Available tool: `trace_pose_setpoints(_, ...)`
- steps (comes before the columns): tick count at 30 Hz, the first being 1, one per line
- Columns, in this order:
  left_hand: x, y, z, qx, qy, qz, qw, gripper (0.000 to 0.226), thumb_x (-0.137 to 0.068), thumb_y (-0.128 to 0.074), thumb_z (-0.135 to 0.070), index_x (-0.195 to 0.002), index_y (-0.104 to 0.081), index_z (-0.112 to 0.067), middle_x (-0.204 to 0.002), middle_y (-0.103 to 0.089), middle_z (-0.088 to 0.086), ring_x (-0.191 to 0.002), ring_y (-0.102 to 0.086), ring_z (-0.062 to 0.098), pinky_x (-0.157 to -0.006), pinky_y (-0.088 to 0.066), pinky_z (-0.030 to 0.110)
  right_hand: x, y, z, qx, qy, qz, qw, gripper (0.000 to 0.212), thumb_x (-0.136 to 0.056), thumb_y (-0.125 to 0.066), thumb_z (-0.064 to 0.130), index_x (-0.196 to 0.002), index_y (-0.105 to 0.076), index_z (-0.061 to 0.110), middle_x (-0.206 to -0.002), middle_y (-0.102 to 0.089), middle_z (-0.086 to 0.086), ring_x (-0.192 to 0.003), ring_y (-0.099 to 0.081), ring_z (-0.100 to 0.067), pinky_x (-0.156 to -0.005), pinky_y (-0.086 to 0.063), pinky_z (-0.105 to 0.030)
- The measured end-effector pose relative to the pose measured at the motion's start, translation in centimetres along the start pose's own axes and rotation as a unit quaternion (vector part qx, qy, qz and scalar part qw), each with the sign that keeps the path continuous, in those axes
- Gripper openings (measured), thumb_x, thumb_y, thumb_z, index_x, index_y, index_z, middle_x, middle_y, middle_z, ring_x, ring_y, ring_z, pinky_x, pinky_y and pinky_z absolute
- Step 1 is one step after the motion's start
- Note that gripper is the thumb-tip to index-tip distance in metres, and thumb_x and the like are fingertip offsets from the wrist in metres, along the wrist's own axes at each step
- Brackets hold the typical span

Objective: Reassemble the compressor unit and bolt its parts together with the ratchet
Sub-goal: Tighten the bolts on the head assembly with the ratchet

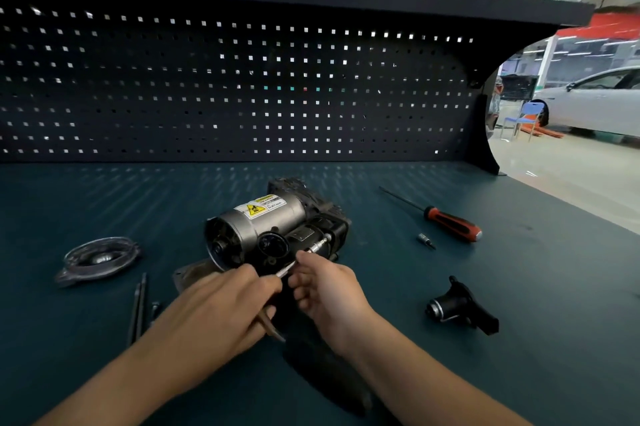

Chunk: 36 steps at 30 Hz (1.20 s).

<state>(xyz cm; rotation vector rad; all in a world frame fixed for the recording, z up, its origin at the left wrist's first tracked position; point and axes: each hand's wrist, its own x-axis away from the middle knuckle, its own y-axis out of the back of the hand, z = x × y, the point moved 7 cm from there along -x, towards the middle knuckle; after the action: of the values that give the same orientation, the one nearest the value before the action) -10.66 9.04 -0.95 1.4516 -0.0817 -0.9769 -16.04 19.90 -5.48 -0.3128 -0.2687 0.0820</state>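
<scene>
Two hands are meeting at the front middle of the worktop (519, 290). The left hand (221, 304) is gripping the ratchet (286, 271) by its handle, and the right hand (329, 290) is pinching its slim steel head end, where a shiny extension (317, 247) is running into the compressor (266, 228). The compressor is lying on its side at the worktop's middle, a smooth grey metal drum with a yellow warning label, joined to a black, ribbed casting. Neither hand is bracing it, so I am judging that a hard pull could be rolling the round body or tipping the extension off its bolt and rounding the head. A bolt started crooked could be cross-threading. Thin dark bolts (138, 308) are lying toward the front left, round enough to roll. A black moulded fitting (460, 308) is sitting to the right and a clear ribbed cover (100, 259) to the left. Farther off, a small bit (426, 240) and a red-and-black screwdriver (450, 221) are resting toward the right edge, before the perforated pegboard (207, 96).
</scene>
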Motion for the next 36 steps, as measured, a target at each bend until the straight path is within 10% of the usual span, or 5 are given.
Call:
trace_pose_setpoints(8,0.8,-2.5,2.6,0.523,0.339,-0.098,0.776,0.015,-0.097,-0.037,-0.018,-0.091,-0.051,-0.017,-0.054,-0.056,-0.002,-0.046,-0.051,0.008,-0.053,-0.042,0.015,0.1,-0.1,0.7,0.074,0.029,0.023,0.997,0.025,-0.096,-0.047,0.021,-0.075,-0.056,0.010,-0.050,-0.062,0.004,-0.035,-0.041,-0.005,-0.038,-0.030,-0.016)
trace_pose_setpoints(13,-0.3,0.4,-0.4,0.095,0.053,-0.022,0.994,0.025,-0.085,-0.044,-0.027,-0.109,-0.046,-0.033,-0.068,-0.058,-0.005,-0.053,-0.054,0.001,-0.050,-0.040,0.012,0.0,0.2,0.8,0.078,0.038,-0.005,0.996,0.035,-0.093,-0.051,0.020,-0.059,-0.047,0.013,-0.041,-0.045,0.007,-0.034,-0.035,-0.005,-0.037,-0.027,-0.015)
trace_pose_setpoints(23,0.3,-1.9,2.2,0.539,0.336,-0.117,0.764,0.017,-0.095,-0.036,-0.025,-0.106,-0.049,-0.028,-0.054,-0.057,-0.006,-0.041,-0.048,0.008,-0.047,-0.042,0.019,-0.3,0.3,0.7,0.061,0.016,0.019,0.998,0.028,-0.094,-0.052,0.023,-0.068,-0.055,0.012,-0.041,-0.046,0.008,-0.034,-0.034,-0.004,-0.036,-0.023,-0.015)
trace_pose_setpoints(28,-0.7,1.2,0.2,0.133,0.049,-0.026,0.990,0.033,-0.088,-0.038,-0.026,-0.120,-0.043,-0.035,-0.059,-0.045,-0.012,-0.045,-0.050,0.007,-0.045,-0.039,0.017,-0.3,0.1,0.8,0.049,0.024,0.000,0.998,0.034,-0.092,-0.053,0.020,-0.059,-0.051,0.013,-0.038,-0.045,0.008,-0.035,-0.036,-0.006,-0.039,-0.026,-0.018)
trace_pose_setpoints(36,0.2,0.1,0.7,0.258,0.119,-0.042,0.958,0.035,-0.096,-0.023,-0.048,-0.130,-0.032,-0.047,-0.074,-0.056,-0.024,-0.062,-0.056,-0.002,-0.059,-0.043,0.008,0.0,0.2,0.5,0.069,-0.003,0.022,0.997,0.030,-0.096,-0.049,0.029,-0.070,-0.054,0.014,-0.041,-0.050,0.008,-0.034,-0.038,-0.004,-0.038,-0.028,-0.015)
